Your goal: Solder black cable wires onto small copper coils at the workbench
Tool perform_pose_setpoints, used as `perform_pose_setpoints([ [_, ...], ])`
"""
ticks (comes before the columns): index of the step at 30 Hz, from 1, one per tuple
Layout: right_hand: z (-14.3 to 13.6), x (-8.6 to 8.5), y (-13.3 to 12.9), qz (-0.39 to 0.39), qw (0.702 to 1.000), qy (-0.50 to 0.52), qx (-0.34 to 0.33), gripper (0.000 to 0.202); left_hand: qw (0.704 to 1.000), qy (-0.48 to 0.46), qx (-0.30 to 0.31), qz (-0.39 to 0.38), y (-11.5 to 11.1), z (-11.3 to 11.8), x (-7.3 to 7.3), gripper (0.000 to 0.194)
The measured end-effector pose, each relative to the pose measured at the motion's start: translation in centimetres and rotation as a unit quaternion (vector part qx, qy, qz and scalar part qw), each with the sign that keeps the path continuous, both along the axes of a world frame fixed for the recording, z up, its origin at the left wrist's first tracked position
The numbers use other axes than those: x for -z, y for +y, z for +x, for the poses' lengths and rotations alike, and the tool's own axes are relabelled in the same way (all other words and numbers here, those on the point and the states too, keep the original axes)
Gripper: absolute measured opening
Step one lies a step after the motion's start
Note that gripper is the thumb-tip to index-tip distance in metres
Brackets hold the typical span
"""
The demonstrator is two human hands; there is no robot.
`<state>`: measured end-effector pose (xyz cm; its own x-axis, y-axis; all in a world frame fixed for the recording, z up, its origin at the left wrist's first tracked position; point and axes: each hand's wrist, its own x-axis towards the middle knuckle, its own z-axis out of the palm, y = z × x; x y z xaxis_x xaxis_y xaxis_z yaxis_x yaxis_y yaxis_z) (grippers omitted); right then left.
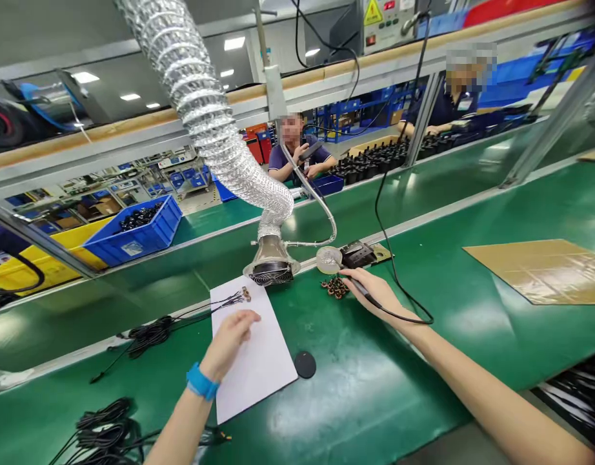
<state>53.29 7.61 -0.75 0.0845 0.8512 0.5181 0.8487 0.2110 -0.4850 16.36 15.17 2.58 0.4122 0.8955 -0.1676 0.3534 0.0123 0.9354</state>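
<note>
While the right hand [372,290] grips a corded tool [366,295], the left hand [234,332] is over a white sheet [268,371]

Because the head view catches the corded tool mostly behind the fingers, only its dark, slim handle and a black cord [404,318] looping over the wrist read clearly; its working end, near a round, pale, see-through piece [329,259], is too small to make out. What that piece is, I cannot tell. The right hand is closed around the handle, above the far part of the green tabletop [375,400], just beside a heap of tiny copper-coloured parts [335,287] that blur together. Behind it, a black stand-like block [358,253] is partly covered by the round piece.

The left hand, with a blue band [202,382] at the wrist, is loosely curled and half open, nothing showing between its fingers; its palm is hidden. Just beyond lie thin black leads [230,299], their ends beside a small brownish part [246,294] on the sheet, under a fan-fitted nozzle [272,268]. A flat black disc [305,365] sits near the sheet's right edge.

Cable coils [104,426] at lower left and black strands [575,400] at lower right are cut off by the frame.
</note>
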Motion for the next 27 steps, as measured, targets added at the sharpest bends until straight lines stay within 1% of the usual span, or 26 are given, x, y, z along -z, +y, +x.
perform_pose_setpoints([
  [1,0.2,0.3,0.0,0.012,1.0,0.014,0.007,0.026,0.998,-0.037,0.036,-0.036,-1.5,1.2,0.0,0.041],
  [3,0.4,0.9,-0.4,0.049,0.998,0.025,0.025,0.024,0.99,-0.081,0.089,-0.072,-4.1,3.9,0.2,0.046],
  [5,0.6,1.5,-1.0,0.085,0.996,0.02,0.036,0.02,0.986,-0.065,0.12,-0.094,-5.7,6.7,0.9,0.051],
  [7,0.8,2.2,-1.7,0.118,0.992,0.018,0.043,0.016,0.987,-0.012,0.141,-0.082,-6.0,9.6,1.7,0.053],
  [8,0.9,2.6,-1.9,0.133,0.99,0.022,0.046,0.014,0.987,0.018,0.149,-0.054,-5.8,11.1,2.2,0.053],
  [10,1.1,3.4,-2.3,0.155,0.986,0.036,0.052,0.01,0.985,0.078,0.148,0.041,-4.7,13.8,3.1,0.047],
  [12,1.2,3.9,-2.5,0.169,0.982,0.052,0.059,0.008,0.973,0.146,0.112,0.137,-3.4,16.2,4.0,0.036],
  [14,1.4,4.2,-2.4,0.177,0.98,0.064,0.068,0.009,0.959,0.196,0.069,0.192,-2.1,18.0,4.8,0.02],
  [15,1.5,4.3,-2.3,0.182,0.978,0.07,0.075,0.011,0.954,0.209,0.052,0.207,-1.6,18.7,5.2,0.015],
  [18,1.9,4.5,-2.1,0.193,0.974,0.088,0.086,0.021,0.948,0.223,0.027,0.225,-0.7,20.3,6.2,0.021],
  [20,2.1,4.5,-2.1,0.189,0.974,0.096,0.08,0.025,0.945,0.229,0.02,0.233,-0.5,21.0,6.6,0.024],
  [24,2.2,4.3,-2.1,0.171,0.98,0.085,0.063,0.024,0.94,0.237,0.015,0.243,-0.5,22.0,6.6,0.023],
  [27,2.0,4.2,-2.1,0.163,0.982,0.076,0.058,0.023,0.938,0.241,0.019,0.246,-0.7,22.2,6.4,0.014],
])
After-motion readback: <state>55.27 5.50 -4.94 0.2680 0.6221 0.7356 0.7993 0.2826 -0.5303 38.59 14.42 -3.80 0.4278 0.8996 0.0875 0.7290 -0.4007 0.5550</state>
